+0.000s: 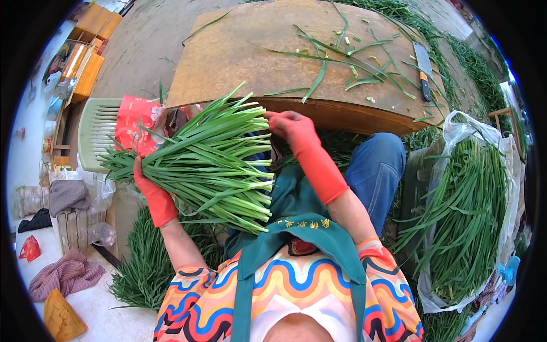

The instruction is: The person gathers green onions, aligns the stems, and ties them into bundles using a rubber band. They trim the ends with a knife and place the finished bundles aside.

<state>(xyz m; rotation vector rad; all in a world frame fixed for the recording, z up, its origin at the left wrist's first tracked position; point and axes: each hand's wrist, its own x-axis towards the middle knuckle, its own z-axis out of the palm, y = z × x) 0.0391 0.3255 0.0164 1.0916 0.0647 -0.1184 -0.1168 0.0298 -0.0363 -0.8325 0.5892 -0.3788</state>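
My left hand [149,185], in a red rubber glove, grips a large bunch of green leafy stalks [211,165] by its leafy end, with the pale cut ends fanned out toward the right. My right hand [290,128], also in a red glove, is closed at the bunch's upper right, beside the front edge of a wooden tabletop [239,62]; what its fingertips hold is hidden or too small to make out. A cleaver [423,71] with an orange and black handle lies on the table's right side, among loose leaves [319,74].
A plastic bag of greens [458,211] stands at my right. A green slatted plastic chair [99,137] with a red package [134,117] is at the left, above a greens pile [145,268]. Cloths [65,276] lie lower left. More greens [473,62] lie beyond the table.
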